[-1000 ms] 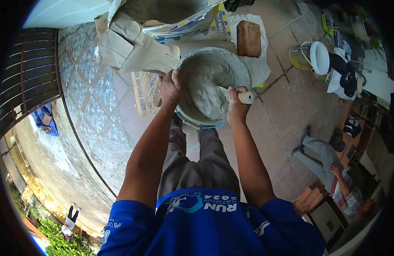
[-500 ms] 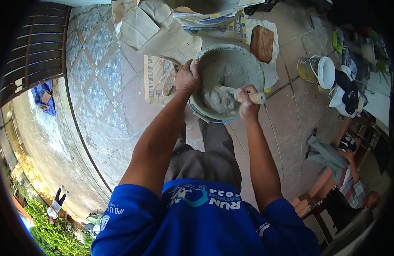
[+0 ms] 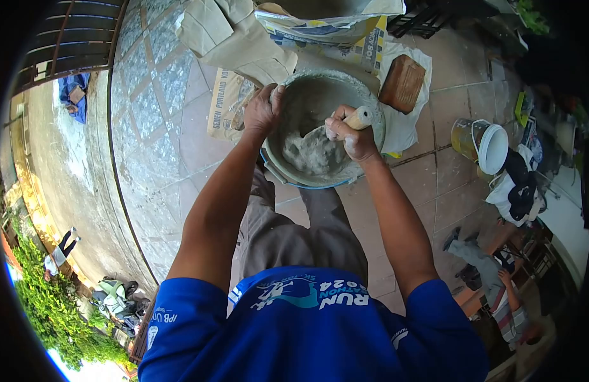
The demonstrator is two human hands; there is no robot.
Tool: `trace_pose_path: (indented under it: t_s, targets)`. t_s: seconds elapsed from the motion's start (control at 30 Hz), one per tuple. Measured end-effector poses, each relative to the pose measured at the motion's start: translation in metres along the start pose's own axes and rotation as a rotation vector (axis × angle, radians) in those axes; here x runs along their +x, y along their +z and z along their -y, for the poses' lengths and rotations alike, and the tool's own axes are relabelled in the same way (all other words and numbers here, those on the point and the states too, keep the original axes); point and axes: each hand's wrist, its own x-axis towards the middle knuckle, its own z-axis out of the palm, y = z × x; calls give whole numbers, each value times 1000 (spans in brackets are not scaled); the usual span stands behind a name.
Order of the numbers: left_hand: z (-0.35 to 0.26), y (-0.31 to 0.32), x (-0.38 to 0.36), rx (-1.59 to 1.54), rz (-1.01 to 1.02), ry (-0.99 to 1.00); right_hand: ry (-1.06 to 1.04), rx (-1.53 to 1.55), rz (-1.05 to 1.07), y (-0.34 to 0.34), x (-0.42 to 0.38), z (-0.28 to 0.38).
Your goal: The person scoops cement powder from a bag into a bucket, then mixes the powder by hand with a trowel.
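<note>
In front of me stands a round bucket [image 3: 336,76], its inner wall coated in grey. Wet grey mortar [image 3: 304,156] lies in its bottom. My left hand [image 3: 264,111] is closed over the bucket's left rim. In my right hand [image 3: 351,137] is a trowel with a round wooden handle [image 3: 360,117], my fingers wrapped around it. The trowel's blade is low in the bucket, partly hidden by mortar. Grey smears show on my right-hand fingers.
Beyond the bucket stands an open cement sack [image 3: 332,32], with brown paper [image 3: 208,28] to its left. A brick [image 3: 402,84] lies on a pale sack to the right. Farther right are a paint pail [image 3: 463,140] and a person [image 3: 501,293] near furniture.
My right hand has swung the trowel handle inward and tilted it up over the bucket. The mortar's surface has shifted. My left hand stays on the rim; the whole view has moved slightly.
</note>
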Motion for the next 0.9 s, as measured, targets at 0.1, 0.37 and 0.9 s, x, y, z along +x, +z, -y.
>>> trace_pose_path:
  t_s: [0.1, 0.37, 0.9]
  targets:
    - [4, 5, 0, 41, -58, -21, -149, 76, -155, -3, 1, 58]
    - [-1, 3, -2, 32, -85, -7, -212, -133, 14, 29, 38, -64]
    - [-6, -1, -6, 19, -114, -36, -139, 51, 1, 16, 52, -75]
